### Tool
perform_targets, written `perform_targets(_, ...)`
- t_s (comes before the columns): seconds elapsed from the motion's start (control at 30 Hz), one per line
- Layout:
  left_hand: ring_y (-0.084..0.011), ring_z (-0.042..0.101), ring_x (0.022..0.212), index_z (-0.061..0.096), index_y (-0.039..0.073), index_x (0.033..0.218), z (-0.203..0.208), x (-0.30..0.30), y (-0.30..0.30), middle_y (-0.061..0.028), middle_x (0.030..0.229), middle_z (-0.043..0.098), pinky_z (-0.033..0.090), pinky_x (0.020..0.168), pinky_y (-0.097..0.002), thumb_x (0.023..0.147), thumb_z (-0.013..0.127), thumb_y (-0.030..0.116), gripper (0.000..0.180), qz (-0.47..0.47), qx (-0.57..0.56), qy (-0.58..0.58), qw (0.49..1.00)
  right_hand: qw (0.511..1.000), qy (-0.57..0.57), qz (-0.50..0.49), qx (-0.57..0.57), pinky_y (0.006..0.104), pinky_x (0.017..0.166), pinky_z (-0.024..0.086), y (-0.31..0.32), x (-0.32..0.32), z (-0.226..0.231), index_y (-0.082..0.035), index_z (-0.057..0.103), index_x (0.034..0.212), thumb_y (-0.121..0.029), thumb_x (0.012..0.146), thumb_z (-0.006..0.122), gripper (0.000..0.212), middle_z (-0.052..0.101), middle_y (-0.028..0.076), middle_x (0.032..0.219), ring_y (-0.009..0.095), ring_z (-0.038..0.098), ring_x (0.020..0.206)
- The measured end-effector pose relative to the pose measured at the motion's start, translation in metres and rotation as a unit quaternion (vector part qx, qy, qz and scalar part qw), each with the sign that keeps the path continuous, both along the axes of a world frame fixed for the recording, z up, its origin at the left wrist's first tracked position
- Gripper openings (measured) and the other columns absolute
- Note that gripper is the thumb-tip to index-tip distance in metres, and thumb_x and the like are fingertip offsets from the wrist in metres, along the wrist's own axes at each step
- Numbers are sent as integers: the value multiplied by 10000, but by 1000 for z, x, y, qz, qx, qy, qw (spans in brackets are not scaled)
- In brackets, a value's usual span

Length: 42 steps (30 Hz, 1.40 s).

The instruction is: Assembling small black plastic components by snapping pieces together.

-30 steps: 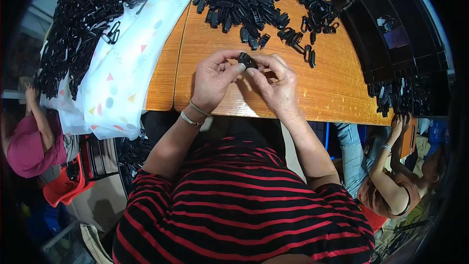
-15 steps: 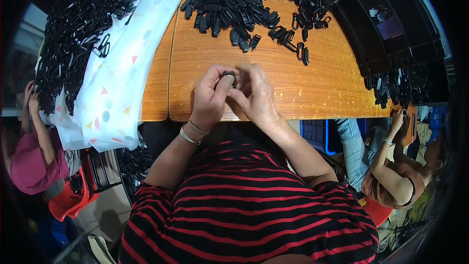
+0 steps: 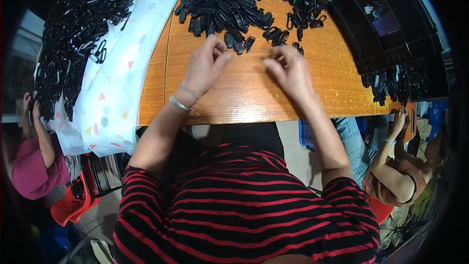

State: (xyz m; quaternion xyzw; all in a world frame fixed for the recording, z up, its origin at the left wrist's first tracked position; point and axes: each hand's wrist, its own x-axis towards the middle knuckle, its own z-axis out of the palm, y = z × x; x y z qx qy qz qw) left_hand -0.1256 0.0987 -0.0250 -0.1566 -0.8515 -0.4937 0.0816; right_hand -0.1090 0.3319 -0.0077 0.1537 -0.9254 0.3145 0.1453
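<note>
Black parts heap at twelve o'clock on the surface; which are finished, I cannot tell. Left hand and right hand hover near them, grips half-curled, contents unclear.

Glare on tabletop; dark corners

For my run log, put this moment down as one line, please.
left hand: near pile of black pieces, grip unclear | right hand: blurred, near smaller black cluster, grip unclear | hands: apart, over wood-grain table
</note>
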Motion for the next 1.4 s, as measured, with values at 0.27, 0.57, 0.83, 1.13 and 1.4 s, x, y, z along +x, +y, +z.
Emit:
perform_targets(0.27, -321, 599, 798, 592, 105, 1025, -6, -30, -1, -93, 916, 549, 502, 654, -402, 844, 615, 72, 186, -1, -259, 126, 957, 972, -36, -94, 212, 425, 663, 525, 15, -28, -4, -32, 674, 997, -118, 802, 707, 216, 613, 173, 926, 344, 641, 771)
perform_targets(0.57, -312, 596, 781, 621, 119, 968, -3, -6, -11, -91, 918, 546, 488, 626, -391, 843, 624, 88, 130, -20, -214, 110, 971, 989, -97, 31, 102, 416, 674, 505, 1, -12, 7, 13, 600, 956, -118, 814, 697, 217, 615, 183, 873, 343, 628, 769)
perform_targets(0.83, -284, 599, 782, 635, 134, 973, -2, -15, -2, -56, 921, 553, 493, 626, -385, 826, 668, 158, 152, -59, -242, 149, 957, 988, -148, 26, 16, 378, 775, 532, -7, -7, 5, -30, 579, 1193, -97, 841, 667, 369, 684, 185, 991, 309, 671, 871)
perform_targets(1.13, -304, 609, 774, 615, 87, 916, 1, -7, 0, -99, 856, 575, 495, 642, -391, 766, 720, 106, 183, -96, -212, 105, 967, 944, -21, 154, 291, 388, 741, 536, -17, -5, 17, -70, 656, 1040, -93, 741, 698, 303, 665, 111, 897, 286, 660, 815)
perform_targets(1.4, -80, 561, 669, 584, 7, 1123, -9, 15, 3, -22, 863, 617, 458, 594, -212, 879, 643, 71, 259, -79, 237, -222, 942, 959, -219, 154, -88, 283, 596, 521, -11, -24, 29, -20, 573, 1050, -17, 826, 663, 241, 658, 98, 777, 174, 660, 702)
